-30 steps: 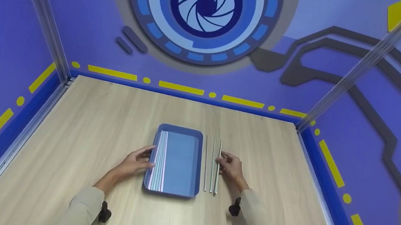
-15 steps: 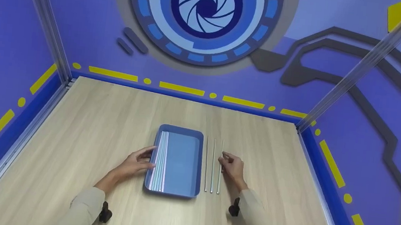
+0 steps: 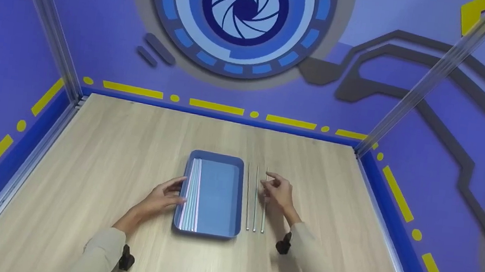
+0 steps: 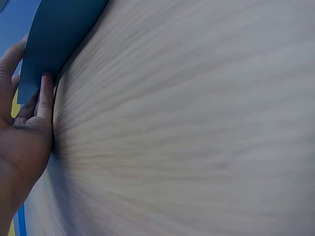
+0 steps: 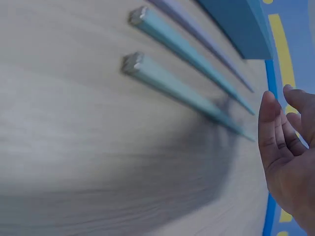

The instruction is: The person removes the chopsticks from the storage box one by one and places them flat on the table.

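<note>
A blue rectangular tray lies on the table, with several pink and teal chopsticks side by side along its left inner wall. My left hand grips the tray's left wall; in the left wrist view some fingers press its outer side and another reaches over the edge. Right of the tray, three chopsticks lie parallel on the wood: a lavender one, a teal one and a paler teal one. Just above the rightmost, my right hand hovers with loosely bent fingers, holding nothing.
The light wooden table is bounded by blue-purple panels with yellow dashes. Metal posts stand at the back corners. A small black device is strapped at each sleeve.
My right hand has let go of the rightmost chopstick, which lies slightly apart from the middle one, and has lifted and moved slightly away from me. The left hand stays on the tray.
</note>
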Demonstrator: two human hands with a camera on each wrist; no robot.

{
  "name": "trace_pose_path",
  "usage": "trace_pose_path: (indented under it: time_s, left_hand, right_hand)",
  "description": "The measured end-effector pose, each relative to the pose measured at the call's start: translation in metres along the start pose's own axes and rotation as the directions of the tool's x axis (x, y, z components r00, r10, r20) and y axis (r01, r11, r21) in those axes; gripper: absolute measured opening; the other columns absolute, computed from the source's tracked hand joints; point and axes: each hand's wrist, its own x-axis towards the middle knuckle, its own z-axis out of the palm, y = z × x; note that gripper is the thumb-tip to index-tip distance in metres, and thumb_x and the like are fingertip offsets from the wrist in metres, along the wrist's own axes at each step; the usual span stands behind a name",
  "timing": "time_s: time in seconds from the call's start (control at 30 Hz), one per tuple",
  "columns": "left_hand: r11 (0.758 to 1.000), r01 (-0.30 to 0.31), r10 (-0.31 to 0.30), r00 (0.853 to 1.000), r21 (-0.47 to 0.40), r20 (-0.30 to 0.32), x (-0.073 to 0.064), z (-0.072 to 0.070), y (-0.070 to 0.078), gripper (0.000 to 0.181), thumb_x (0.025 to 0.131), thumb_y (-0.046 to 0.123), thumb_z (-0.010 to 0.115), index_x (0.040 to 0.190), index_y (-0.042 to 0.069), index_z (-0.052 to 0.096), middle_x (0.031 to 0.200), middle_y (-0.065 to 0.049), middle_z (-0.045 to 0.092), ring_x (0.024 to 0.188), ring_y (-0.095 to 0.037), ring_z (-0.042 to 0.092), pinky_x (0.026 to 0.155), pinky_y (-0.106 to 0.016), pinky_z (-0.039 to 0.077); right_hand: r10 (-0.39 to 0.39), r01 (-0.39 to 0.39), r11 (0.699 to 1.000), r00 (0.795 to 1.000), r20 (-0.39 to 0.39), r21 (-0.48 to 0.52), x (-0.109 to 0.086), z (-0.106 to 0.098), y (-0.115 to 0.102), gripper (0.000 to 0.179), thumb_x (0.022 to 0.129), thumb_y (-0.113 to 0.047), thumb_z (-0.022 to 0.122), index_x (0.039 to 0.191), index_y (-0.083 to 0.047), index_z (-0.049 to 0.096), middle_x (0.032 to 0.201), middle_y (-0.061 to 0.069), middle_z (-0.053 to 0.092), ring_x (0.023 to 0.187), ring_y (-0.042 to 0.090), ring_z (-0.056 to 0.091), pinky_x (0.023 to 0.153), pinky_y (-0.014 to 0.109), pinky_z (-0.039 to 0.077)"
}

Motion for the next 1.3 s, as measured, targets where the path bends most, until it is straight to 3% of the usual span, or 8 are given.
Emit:
trace_pose_path:
  time_s: [0.23, 0.47, 0.53, 0.73, 0.83, 1.0, 1.13, 1.3]
  left_hand:
    - [1.000, 0.014, -0.014, 1.000, -0.012, -0.011, 0.000, 0.000, 0.001, 0.079, 0.093, 0.007, 0.074, 0.159, 0.002, 0.031, 0.148, -0.035, 0.042, 0.135, -0.046, 0.049, 0.097, -0.023, 0.056]
    - [0.999, 0.025, -0.024, 1.000, 0.039, -0.015, -0.001, -0.001, 0.005, 0.078, 0.094, 0.012, 0.074, 0.159, 0.004, 0.032, 0.151, -0.031, 0.042, 0.137, -0.044, 0.047, 0.098, -0.021, 0.054]
    - [0.999, 0.026, -0.025, 1.000, 0.045, -0.016, -0.001, -0.001, 0.005, 0.078, 0.094, 0.012, 0.074, 0.159, 0.003, 0.031, 0.151, -0.032, 0.041, 0.137, -0.045, 0.047, 0.098, -0.021, 0.054]
    - [1.000, 0.026, -0.026, 1.000, -0.003, -0.006, -0.001, 0.000, 0.003, 0.079, 0.093, 0.008, 0.073, 0.159, 0.001, 0.030, 0.150, -0.035, 0.041, 0.135, -0.047, 0.048, 0.098, -0.022, 0.055]
    - [1.000, 0.025, -0.025, 1.000, -0.013, -0.001, 0.001, 0.001, 0.003, 0.079, 0.093, 0.008, 0.074, 0.159, 0.002, 0.031, 0.149, -0.034, 0.042, 0.135, -0.046, 0.048, 0.098, -0.022, 0.055]
    - [1.000, 0.019, -0.019, 1.000, 0.002, -0.001, 0.001, 0.003, 0.001, 0.078, 0.094, 0.008, 0.073, 0.159, 0.002, 0.031, 0.149, -0.034, 0.043, 0.135, -0.046, 0.048, 0.097, -0.022, 0.055]
    - [1.000, 0.004, -0.004, 1.000, 0.017, 0.003, 0.000, 0.002, 0.001, 0.078, 0.094, 0.008, 0.073, 0.158, 0.000, 0.030, 0.149, -0.035, 0.043, 0.136, -0.047, 0.047, 0.098, -0.021, 0.054]
    - [1.000, 0.004, -0.004, 1.000, 0.022, 0.014, 0.001, -0.002, 0.002, 0.077, 0.094, 0.008, 0.072, 0.159, 0.001, 0.031, 0.151, -0.034, 0.041, 0.137, -0.047, 0.046, 0.098, -0.022, 0.054]
  right_hand:
    - [-0.092, 0.091, 0.996, 0.992, 0.088, 0.023, 0.002, 0.007, -0.048, 0.030, 0.093, 0.007, 0.067, 0.123, 0.013, 0.066, 0.089, 0.039, 0.068, 0.076, 0.054, 0.068, 0.063, 0.047, 0.063]
    - [-0.192, 0.192, 0.981, 0.967, 0.170, 0.016, 0.002, 0.030, -0.082, 0.023, 0.094, 0.006, 0.065, 0.116, 0.014, 0.068, 0.081, 0.031, 0.068, 0.063, 0.032, 0.068, 0.061, 0.050, 0.062]
    - [-0.194, 0.190, 0.981, 0.953, 0.231, 0.039, 0.003, 0.040, -0.087, 0.025, 0.096, 0.005, 0.063, 0.118, 0.015, 0.066, 0.084, 0.035, 0.067, 0.067, 0.036, 0.067, 0.065, 0.056, 0.061]
    - [-0.138, 0.133, 0.990, 0.912, 0.386, 0.040, 0.012, 0.079, -0.076, 0.030, 0.099, 0.000, 0.063, 0.123, 0.017, 0.062, 0.095, 0.039, 0.067, 0.084, 0.056, 0.066, 0.075, 0.062, 0.060]
    - [-0.092, 0.114, 0.993, 0.883, 0.459, -0.020, 0.017, 0.097, -0.068, 0.031, 0.099, -0.005, 0.065, 0.124, 0.013, 0.064, 0.098, 0.033, 0.071, 0.088, 0.053, 0.069, 0.076, 0.057, 0.062]
    - [0.060, 0.005, 0.994, 0.830, 0.554, -0.113, 0.013, 0.121, -0.064, 0.038, 0.097, -0.007, 0.068, 0.132, 0.007, 0.061, 0.105, 0.026, 0.073, 0.094, 0.041, 0.074, 0.082, 0.043, 0.064]
    - [0.134, -0.042, 0.983, 0.827, 0.546, -0.178, 0.009, 0.132, -0.063, 0.047, 0.096, -0.012, 0.070, 0.139, 0.002, 0.057, 0.104, 0.016, 0.071, 0.089, 0.026, 0.073, 0.082, 0.036, 0.063]
    - [0.133, -0.028, 0.979, 0.838, 0.529, -0.202, 0.012, 0.141, -0.063, 0.050, 0.095, -0.015, 0.073, 0.140, 0.001, 0.057, 0.097, 0.011, 0.069, 0.077, 0.014, 0.067, 0.072, 0.026, 0.059]
